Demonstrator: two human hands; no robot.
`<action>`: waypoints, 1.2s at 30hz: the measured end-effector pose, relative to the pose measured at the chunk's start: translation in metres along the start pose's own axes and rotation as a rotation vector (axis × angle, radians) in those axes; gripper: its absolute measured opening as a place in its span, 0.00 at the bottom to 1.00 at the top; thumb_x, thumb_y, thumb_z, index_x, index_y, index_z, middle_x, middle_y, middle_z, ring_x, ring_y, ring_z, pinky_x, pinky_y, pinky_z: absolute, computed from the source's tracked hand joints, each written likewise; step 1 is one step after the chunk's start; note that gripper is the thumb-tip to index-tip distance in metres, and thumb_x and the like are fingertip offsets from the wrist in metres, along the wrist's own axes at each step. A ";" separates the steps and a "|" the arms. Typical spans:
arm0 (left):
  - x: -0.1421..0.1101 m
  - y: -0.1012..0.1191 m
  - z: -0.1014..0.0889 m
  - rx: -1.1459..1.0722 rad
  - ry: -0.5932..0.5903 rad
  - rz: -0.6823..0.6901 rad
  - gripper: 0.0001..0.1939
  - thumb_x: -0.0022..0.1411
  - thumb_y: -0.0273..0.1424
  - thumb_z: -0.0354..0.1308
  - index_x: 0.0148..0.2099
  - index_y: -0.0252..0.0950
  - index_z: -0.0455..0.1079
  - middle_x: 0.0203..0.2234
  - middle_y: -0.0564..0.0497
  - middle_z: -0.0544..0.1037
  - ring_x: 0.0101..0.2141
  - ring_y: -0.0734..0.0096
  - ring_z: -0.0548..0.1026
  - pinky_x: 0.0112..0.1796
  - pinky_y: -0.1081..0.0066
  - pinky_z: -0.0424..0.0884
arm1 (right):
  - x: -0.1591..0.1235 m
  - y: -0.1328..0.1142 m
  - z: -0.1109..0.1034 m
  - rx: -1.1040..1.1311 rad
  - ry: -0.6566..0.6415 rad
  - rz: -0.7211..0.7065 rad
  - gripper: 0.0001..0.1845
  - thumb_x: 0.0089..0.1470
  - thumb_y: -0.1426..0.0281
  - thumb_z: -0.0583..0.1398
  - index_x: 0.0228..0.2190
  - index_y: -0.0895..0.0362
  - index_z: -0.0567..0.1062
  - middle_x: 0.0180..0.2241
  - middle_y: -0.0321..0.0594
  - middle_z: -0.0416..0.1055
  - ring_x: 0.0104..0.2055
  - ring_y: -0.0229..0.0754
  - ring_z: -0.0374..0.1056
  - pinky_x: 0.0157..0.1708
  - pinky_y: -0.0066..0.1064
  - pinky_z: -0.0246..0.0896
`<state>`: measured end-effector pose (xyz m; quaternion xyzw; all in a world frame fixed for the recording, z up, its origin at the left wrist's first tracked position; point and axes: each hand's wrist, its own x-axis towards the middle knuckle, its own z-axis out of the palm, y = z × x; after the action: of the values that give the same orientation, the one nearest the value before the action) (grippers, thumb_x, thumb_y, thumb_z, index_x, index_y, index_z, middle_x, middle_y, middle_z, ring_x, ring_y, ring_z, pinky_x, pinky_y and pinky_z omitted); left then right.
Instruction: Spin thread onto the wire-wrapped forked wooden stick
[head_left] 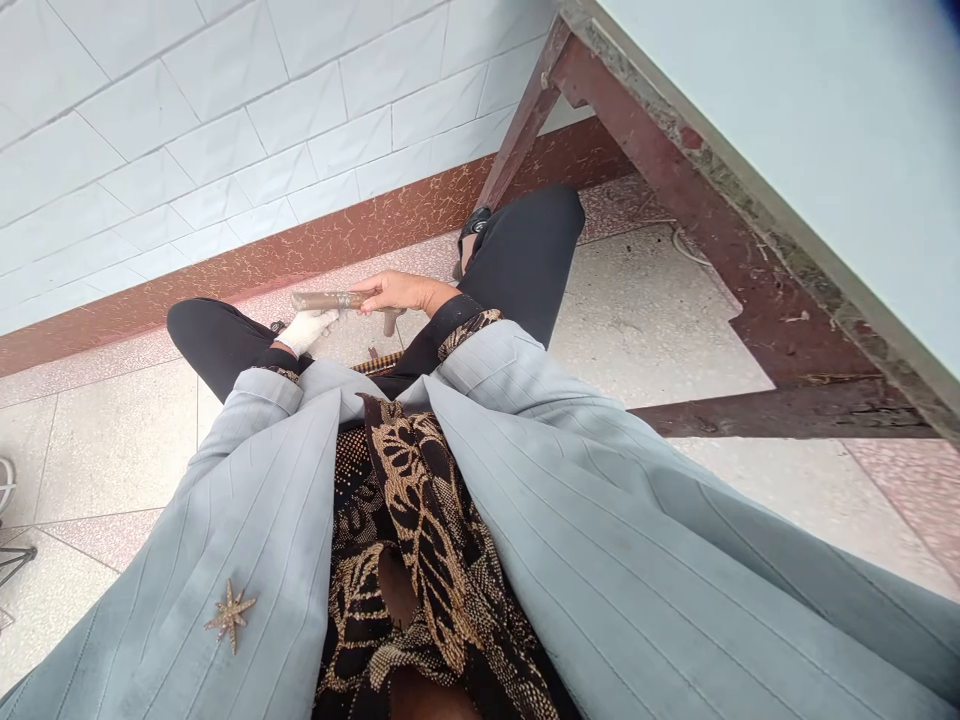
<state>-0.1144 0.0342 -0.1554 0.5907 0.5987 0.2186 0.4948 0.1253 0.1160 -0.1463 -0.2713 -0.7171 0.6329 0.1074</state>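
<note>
Tiled wall (225, 165), brown tool (321, 300) left-to-right

Readable text: none, whether letters, numbers or brand names.
Brown stick-like piece (322, 300): pale silvery marks close to the right hand (397, 291), too small to make out as lettering or mere wear.
Black shoe (475, 222): small pale emblem on top, roundish, too small to read.
Brooch (231, 616): star shape on the pale jacket (270, 500), no wording legible.
Patterned scarf (420, 480): gold leaf-like figures, not readable as letters.
</note>
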 end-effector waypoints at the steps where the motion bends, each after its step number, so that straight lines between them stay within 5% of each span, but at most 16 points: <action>1: -0.002 0.001 0.003 -0.004 -0.012 -0.021 0.08 0.67 0.36 0.64 0.41 0.38 0.77 0.28 0.50 0.75 0.28 0.69 0.71 0.34 0.67 0.70 | 0.001 -0.001 0.001 0.048 0.085 -0.028 0.34 0.58 0.73 0.65 0.65 0.57 0.78 0.41 0.40 0.83 0.35 0.38 0.71 0.41 0.30 0.69; 4: -0.006 0.002 0.011 0.005 -0.079 -0.055 0.08 0.67 0.34 0.62 0.38 0.35 0.77 0.24 0.52 0.72 0.24 0.72 0.67 0.30 0.68 0.67 | 0.006 0.002 0.005 0.002 0.333 0.036 0.33 0.61 0.73 0.62 0.67 0.60 0.75 0.48 0.44 0.82 0.39 0.39 0.73 0.44 0.31 0.69; 6: -0.008 0.001 0.014 0.015 -0.138 -0.059 0.09 0.69 0.32 0.59 0.37 0.34 0.76 0.21 0.54 0.69 0.23 0.74 0.64 0.29 0.69 0.64 | 0.008 0.006 0.006 -0.217 0.398 0.172 0.31 0.63 0.72 0.63 0.66 0.58 0.77 0.50 0.45 0.82 0.44 0.44 0.75 0.46 0.32 0.67; 10: -0.008 0.001 0.013 0.091 -0.190 -0.033 0.08 0.67 0.29 0.58 0.36 0.34 0.75 0.21 0.56 0.68 0.23 0.74 0.64 0.30 0.71 0.62 | 0.009 0.011 0.006 -0.679 0.203 0.379 0.23 0.65 0.68 0.63 0.60 0.54 0.83 0.50 0.46 0.82 0.51 0.51 0.75 0.47 0.34 0.62; 15: -0.006 0.003 0.008 0.221 -0.156 0.022 0.09 0.64 0.26 0.56 0.35 0.34 0.77 0.24 0.54 0.73 0.26 0.73 0.67 0.34 0.70 0.64 | 0.008 0.013 0.009 -0.749 -0.007 0.413 0.20 0.58 0.72 0.67 0.52 0.53 0.87 0.46 0.45 0.84 0.46 0.48 0.76 0.42 0.34 0.60; 21: -0.001 -0.004 0.003 0.201 -0.065 0.024 0.08 0.62 0.30 0.59 0.38 0.33 0.78 0.28 0.52 0.76 0.31 0.70 0.71 0.41 0.68 0.69 | 0.008 0.018 0.004 -0.685 -0.196 0.315 0.24 0.54 0.73 0.68 0.53 0.53 0.87 0.40 0.39 0.85 0.42 0.45 0.75 0.42 0.32 0.62; 25: 0.002 -0.010 -0.002 -0.019 -0.018 0.043 0.10 0.60 0.35 0.64 0.40 0.32 0.77 0.31 0.50 0.77 0.32 0.71 0.71 0.40 0.69 0.69 | 0.004 0.015 -0.006 -0.314 -0.268 0.152 0.26 0.52 0.71 0.69 0.54 0.55 0.86 0.39 0.37 0.84 0.38 0.41 0.74 0.43 0.30 0.66; 30: -0.001 -0.006 -0.001 -0.160 -0.035 0.029 0.12 0.67 0.39 0.61 0.39 0.34 0.73 0.26 0.54 0.71 0.25 0.76 0.67 0.32 0.72 0.66 | 0.003 0.007 -0.008 0.144 0.110 -0.055 0.32 0.54 0.72 0.67 0.61 0.57 0.81 0.39 0.38 0.82 0.34 0.38 0.69 0.40 0.30 0.68; 36: -0.008 0.004 0.006 -0.056 -0.155 -0.091 0.09 0.67 0.35 0.62 0.38 0.34 0.72 0.22 0.56 0.68 0.23 0.78 0.64 0.27 0.75 0.61 | 0.006 0.004 0.001 0.175 0.450 0.115 0.24 0.52 0.81 0.66 0.50 0.58 0.86 0.34 0.36 0.78 0.32 0.36 0.66 0.36 0.28 0.65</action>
<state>-0.1092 0.0255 -0.1515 0.5641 0.5785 0.1662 0.5653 0.1210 0.1188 -0.1510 -0.4353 -0.6009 0.6214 0.2514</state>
